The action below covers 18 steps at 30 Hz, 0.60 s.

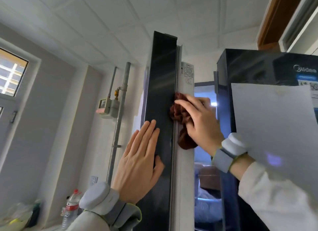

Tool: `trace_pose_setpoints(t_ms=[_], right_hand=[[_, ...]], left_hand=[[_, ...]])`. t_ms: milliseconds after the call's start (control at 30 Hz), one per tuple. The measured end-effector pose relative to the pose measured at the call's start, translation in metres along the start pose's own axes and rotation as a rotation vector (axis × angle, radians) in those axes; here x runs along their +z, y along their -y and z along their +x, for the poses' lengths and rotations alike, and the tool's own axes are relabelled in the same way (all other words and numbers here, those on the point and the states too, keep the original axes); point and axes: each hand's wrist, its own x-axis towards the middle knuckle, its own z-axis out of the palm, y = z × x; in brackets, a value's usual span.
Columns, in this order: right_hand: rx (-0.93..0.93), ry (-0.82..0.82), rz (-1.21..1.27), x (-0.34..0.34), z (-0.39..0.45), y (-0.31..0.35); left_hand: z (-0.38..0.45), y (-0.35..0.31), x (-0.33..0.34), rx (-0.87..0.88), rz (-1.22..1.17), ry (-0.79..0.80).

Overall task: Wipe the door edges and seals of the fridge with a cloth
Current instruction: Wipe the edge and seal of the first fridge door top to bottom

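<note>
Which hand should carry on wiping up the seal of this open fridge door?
Right. The right hand grips the brown cloth against the door seal; the left hand lies flat on the door edge, probably steadying it.

A single head-worn view looks forward and upward, close against the open fridge door (pixel 160 93) seen edge-on; ceiling (pixel 120 15) fills the top; both hands sit near the lens; no second view overlaps.

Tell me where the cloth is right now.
In the head view, the brown cloth sits just right of centre, bunched under the right hand against the pale seal of the open fridge door.
</note>
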Motion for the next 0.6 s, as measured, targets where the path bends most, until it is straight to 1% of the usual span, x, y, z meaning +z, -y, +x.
trace_pose_setpoints(t_ms=[100, 200, 267, 400, 467, 533, 600], right_hand=[[0.053, -0.031, -0.049, 0.002, 0.041, -0.006], [0.057, -0.085, -0.073, 0.007, 0.040, 0.000], [0.036, -0.081, -0.059, 0.008, 0.018, 0.009], [-0.032, 0.020, -0.035, 0.001, -0.058, 0.043], [-0.061, 0.044, -0.056, -0.004, -0.092, 0.061], [-0.104, 0.060, -0.052, -0.006, -0.111, 0.070], [-0.155, 0.078, -0.062, -0.008, -0.111, 0.070]], left_hand=[[0.010, 0.004, 0.003, 0.012, 0.018, -0.024], [0.007, 0.006, 0.004, 0.002, 0.003, -0.039], [0.006, 0.009, 0.004, 0.008, -0.007, -0.045], [0.003, 0.016, 0.000, 0.006, -0.029, -0.047], [0.002, 0.018, -0.003, 0.004, -0.032, -0.040], [0.002, 0.021, -0.004, 0.005, -0.028, -0.043], [0.001, 0.024, -0.004, 0.007, -0.028, -0.052]])
